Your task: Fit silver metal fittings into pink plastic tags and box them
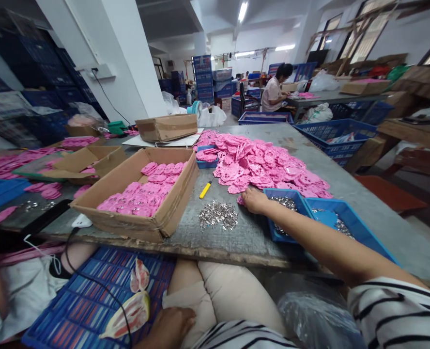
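My right hand (255, 200) reaches over the table to the front edge of a heap of flat pink pieces (262, 162). Its fingers are closed on one pink piece (240, 199), which pokes out at their left side. My left hand (173, 325) lies low by my thigh with curled fingers, and whatever might be inside it is hidden. Small shiny metal parts (218, 215) are spread on the tabletop left of my right forearm. Beneath that forearm stands a blue tray (269, 228) of similar metal parts.
Left of the metal parts is a cardboard box (180, 203) with rows of pink pieces. A yellow-handled tool (205, 190) lies beside it. Another blue tray (371, 242) stands right. Pomelo pieces (130, 315) rest on a blue crate (73, 310). A person sits at left, another (273, 92) farther back.
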A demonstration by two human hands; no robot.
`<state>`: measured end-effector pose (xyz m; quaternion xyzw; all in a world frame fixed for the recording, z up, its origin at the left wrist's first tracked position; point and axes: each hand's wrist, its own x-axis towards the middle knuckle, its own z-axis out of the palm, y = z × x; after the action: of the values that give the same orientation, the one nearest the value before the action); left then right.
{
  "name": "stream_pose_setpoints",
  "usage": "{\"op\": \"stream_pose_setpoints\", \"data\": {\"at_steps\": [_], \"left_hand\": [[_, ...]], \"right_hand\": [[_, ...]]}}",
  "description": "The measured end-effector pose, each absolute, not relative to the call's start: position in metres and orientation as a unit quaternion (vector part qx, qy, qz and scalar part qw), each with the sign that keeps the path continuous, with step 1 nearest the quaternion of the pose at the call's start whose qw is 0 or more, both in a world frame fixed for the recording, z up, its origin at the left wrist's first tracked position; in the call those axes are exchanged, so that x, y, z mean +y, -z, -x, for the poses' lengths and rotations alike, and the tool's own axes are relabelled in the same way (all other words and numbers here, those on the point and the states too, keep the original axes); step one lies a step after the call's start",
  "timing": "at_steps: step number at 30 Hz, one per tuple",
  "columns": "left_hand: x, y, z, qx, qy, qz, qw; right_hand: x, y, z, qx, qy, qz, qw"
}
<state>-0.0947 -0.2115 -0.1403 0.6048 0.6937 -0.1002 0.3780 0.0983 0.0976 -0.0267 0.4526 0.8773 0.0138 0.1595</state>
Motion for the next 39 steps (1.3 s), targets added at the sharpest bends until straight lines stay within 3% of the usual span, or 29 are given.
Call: {"op": "stream_pose_setpoints", "data": {"at_steps": [4,8,34,39], "left_hand": [[-0.214,0.134,0.083,0.657,0.232,-0.646,0.311],[-0.212,0.136,0.078,0.661,0.274,-0.635,0.291],[-0.179,0.126,0.097,0.704,0.148,-0.608,0.336],[-0.175,0.109,0.095,0.686,-0.009,-0.594,0.420]], "right_hand": [[0.097,0.027,-0.099,0.878,-0.017,-0.450,0.162],[0.097,0.027,-0.098,0.880,-0.017,-0.448,0.155],[0.102,0.032,-0.101,0.886,-0.005,-0.447,0.127],[0.091,0.013,-0.102,0.885,-0.003,-0.457,0.089]]}}
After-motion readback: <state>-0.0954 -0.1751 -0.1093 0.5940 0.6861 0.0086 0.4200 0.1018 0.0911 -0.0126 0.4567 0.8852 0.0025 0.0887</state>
